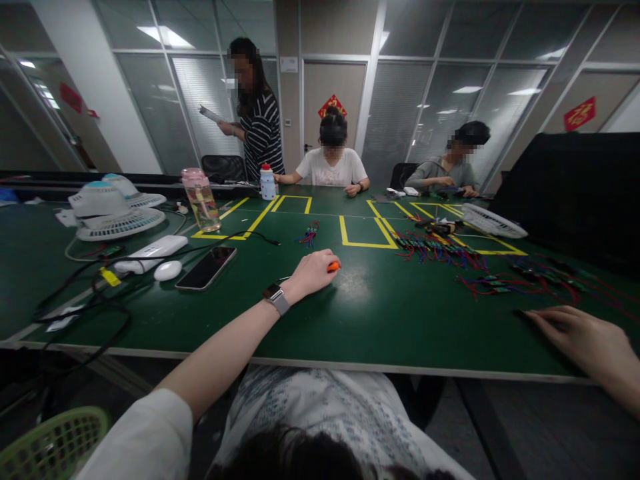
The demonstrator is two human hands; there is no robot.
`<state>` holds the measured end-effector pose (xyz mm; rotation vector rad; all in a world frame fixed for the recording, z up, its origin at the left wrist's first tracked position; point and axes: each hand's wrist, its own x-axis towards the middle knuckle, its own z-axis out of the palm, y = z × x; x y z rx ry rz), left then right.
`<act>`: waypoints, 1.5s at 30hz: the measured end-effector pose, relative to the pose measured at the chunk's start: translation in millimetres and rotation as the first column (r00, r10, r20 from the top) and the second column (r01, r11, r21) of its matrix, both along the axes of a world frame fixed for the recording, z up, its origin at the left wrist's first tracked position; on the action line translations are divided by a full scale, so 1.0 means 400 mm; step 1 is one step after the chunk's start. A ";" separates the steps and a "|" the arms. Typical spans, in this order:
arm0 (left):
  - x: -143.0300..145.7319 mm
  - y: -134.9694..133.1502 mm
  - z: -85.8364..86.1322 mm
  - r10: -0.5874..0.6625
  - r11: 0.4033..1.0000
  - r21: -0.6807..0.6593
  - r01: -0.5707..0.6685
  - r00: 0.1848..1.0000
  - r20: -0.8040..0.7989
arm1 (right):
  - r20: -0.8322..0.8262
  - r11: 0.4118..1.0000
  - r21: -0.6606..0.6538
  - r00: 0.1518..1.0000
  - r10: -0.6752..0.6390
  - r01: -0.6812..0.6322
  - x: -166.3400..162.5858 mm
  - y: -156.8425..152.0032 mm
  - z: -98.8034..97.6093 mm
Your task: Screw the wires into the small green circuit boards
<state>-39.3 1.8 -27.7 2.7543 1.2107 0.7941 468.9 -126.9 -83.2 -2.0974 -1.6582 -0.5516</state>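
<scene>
Head view showed an orange-ended item (pixel 333 267) inward from the middle of the surface's (pixel 310 333) near edge, gripped in the left hand (pixel 313 272) with its fingers curled closed. Just in from the near edge, toward its right end, the right hand (pixel 585 333) seemed to pinch a thin dark piece (pixel 521 313). Beyond it lay loose wired boards (pixel 499 284), a denser row (pixel 436 246) nearer the far edge, and a small bundle (pixel 311 233) past the left hand. The step in hand looked like merely holding both items, neither hand touching a board; any next move probably called for a steady grip and care around tangled wires.
</scene>
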 end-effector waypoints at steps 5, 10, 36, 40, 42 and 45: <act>0.001 0.001 -0.002 0.000 1.000 0.001 0.000 1.000 0.003 | 0.125 0.998 -0.025 0.990 0.066 -0.063 -0.025 -0.011 0.002; 0.000 0.002 -0.005 -0.003 1.000 0.003 0.003 1.000 0.002 | 0.249 0.981 -0.048 0.949 0.195 -0.189 -0.032 -0.024 -0.003; -0.001 0.002 -0.007 -0.005 1.000 0.001 0.005 1.000 -0.021 | -0.256 0.993 -0.018 0.959 -0.117 0.117 -0.018 0.063 0.004; -0.001 0.002 -0.007 -0.003 1.000 -0.002 0.003 1.000 -0.022 | -0.273 0.991 -0.038 0.953 -0.135 0.129 -0.033 0.082 0.018; -0.001 0.002 -0.007 -0.005 1.000 -0.002 0.004 1.000 -0.027 | -0.291 0.987 -0.057 0.944 -0.158 0.147 -0.038 0.083 0.026; -0.002 0.001 -0.005 -0.004 1.000 -0.004 0.004 1.000 -0.029 | -0.312 0.982 -0.085 0.932 -0.186 0.168 -0.043 0.081 0.036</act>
